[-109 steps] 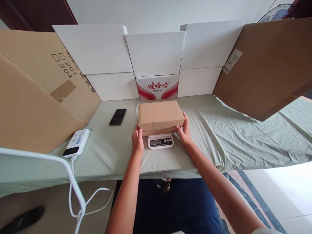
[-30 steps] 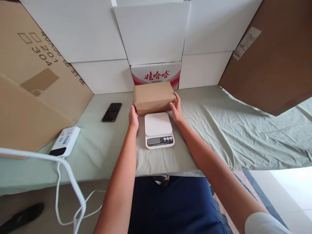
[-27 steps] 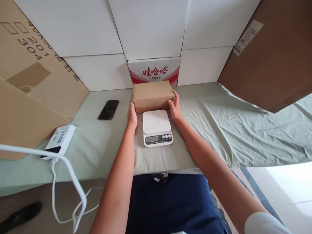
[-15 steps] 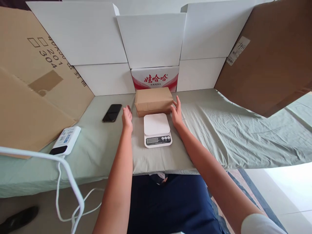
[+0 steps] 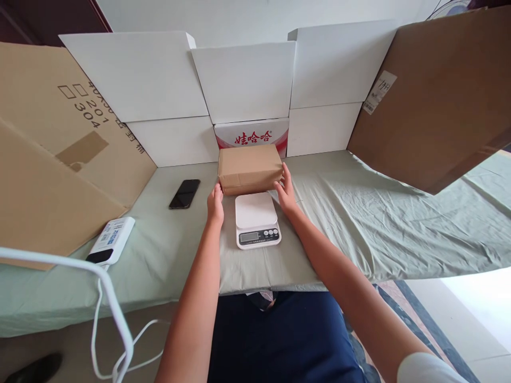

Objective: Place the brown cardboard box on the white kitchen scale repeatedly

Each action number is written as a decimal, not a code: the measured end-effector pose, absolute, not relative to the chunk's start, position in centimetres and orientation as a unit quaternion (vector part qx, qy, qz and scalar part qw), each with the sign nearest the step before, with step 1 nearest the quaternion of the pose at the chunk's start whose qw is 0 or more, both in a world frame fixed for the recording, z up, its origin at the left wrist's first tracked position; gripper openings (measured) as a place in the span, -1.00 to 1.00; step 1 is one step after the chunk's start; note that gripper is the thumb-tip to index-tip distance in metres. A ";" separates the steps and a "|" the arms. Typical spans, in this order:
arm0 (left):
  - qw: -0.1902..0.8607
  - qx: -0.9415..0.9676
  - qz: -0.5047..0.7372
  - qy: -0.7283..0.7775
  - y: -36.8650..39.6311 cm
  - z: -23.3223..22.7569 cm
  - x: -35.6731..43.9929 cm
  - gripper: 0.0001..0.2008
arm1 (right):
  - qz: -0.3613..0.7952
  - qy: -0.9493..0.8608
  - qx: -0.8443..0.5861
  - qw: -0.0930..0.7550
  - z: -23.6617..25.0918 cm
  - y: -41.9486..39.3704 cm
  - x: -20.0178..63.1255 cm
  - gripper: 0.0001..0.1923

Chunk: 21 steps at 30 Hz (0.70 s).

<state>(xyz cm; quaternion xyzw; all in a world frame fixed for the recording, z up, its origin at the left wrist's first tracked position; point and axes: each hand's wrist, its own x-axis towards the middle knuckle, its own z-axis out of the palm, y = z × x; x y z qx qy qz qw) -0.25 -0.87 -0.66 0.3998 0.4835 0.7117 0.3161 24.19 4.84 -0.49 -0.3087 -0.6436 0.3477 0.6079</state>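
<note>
A brown cardboard box [image 5: 250,166] is held between my two hands, just behind a white kitchen scale [image 5: 256,210]. My left hand [image 5: 216,203] presses against the lower left end of the box, its fingers close together. Around the right end is my right hand [image 5: 286,192], its thumb at the front corner and its fingers along the side. The scale's platform is bare and its grey display faces me. Whether the box's underside touches the cloth, I cannot tell.
A black phone [image 5: 184,193] lies to the left, with a white power strip [image 5: 115,239] and its cable [image 5: 115,303] nearer me. White boxes [image 5: 243,80] form a wall behind. Large brown cartons stand at left [image 5: 43,175] and right [image 5: 431,106]. Green cloth [image 5: 399,223] covers the table.
My left hand has come in from beside the box to touch its left end. The right hand has closed on the right end. The box has shifted slightly away from the scale. The view has tilted up.
</note>
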 end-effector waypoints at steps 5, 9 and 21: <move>0.248 0.454 0.719 0.464 -5.1 0.3 0.6 -0.22 | 0.257 -0.675 -0.307 0.620 0.9 0.5 25.4 -0.12; 0.246 0.429 0.729 0.474 -10.4 -0.7 1.6 -0.21 | 0.242 -0.697 -0.319 0.595 0.4 -3.4 27.1 -0.16; 0.290 0.388 0.721 0.495 -13.3 -1.3 2.8 -0.04 | 0.239 -0.690 -0.352 0.585 -0.4 -5.4 28.2 -0.31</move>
